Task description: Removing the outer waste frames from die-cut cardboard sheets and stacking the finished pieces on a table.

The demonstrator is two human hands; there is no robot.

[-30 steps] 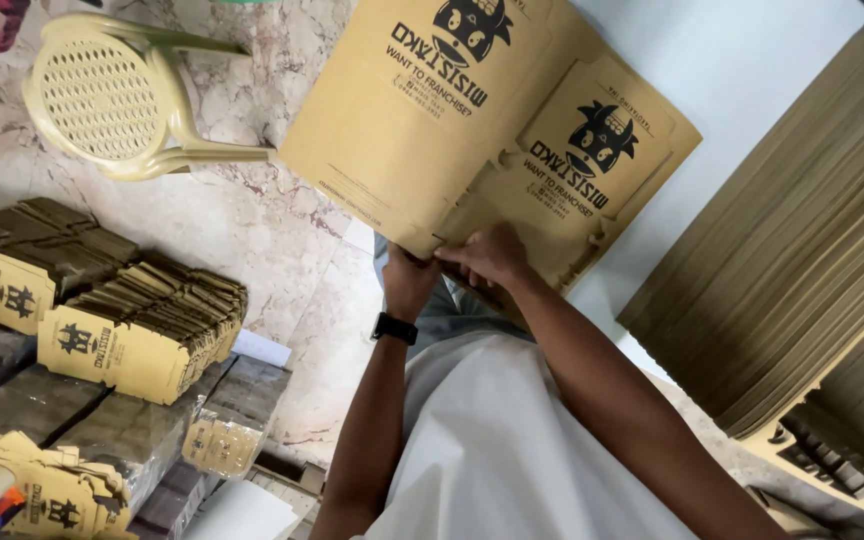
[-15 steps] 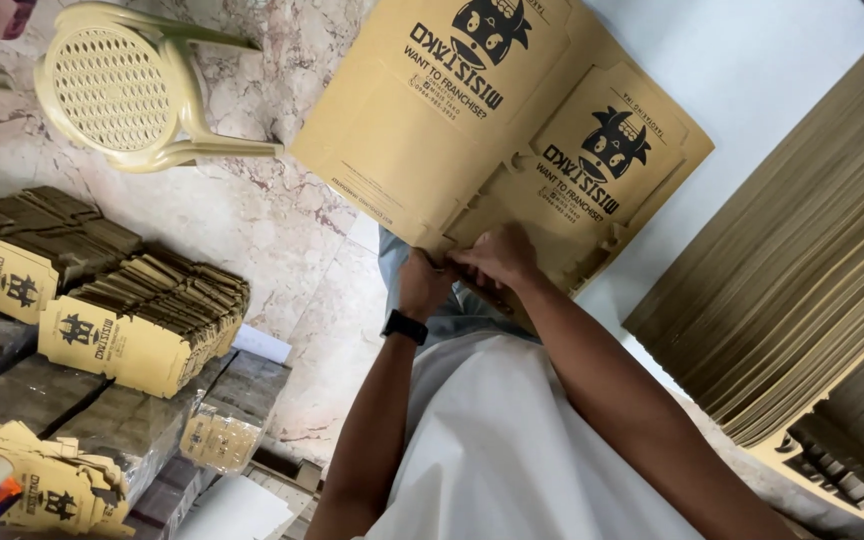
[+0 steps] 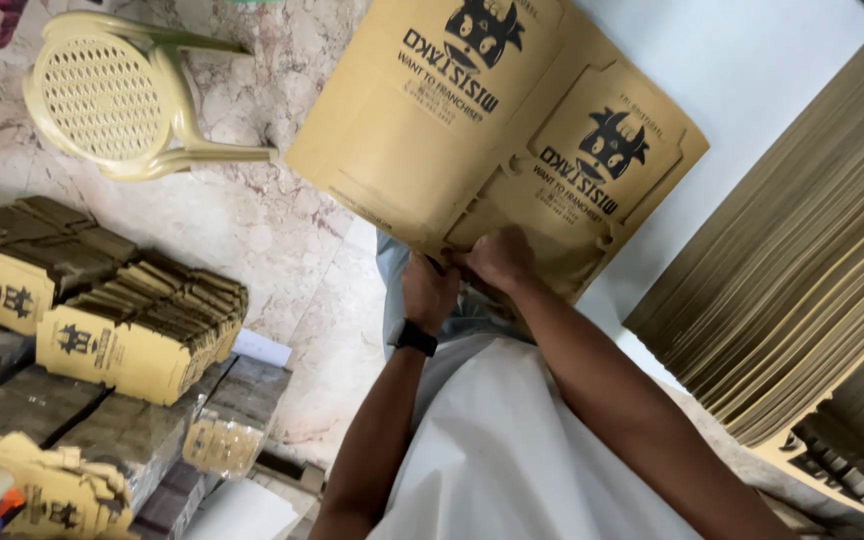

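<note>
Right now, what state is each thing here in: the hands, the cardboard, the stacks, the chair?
Left hand: gripping the lower edge of the flat carton blank.
Right hand: gripping the same edge, beside the left.
Flat carton blank: unfolded, held up.
Pile of flat blanks: stacked, fanned.
Folded carton bundles: packed upright in rows.
Plastic chair: unoccupied, on the marble floor.
</note>
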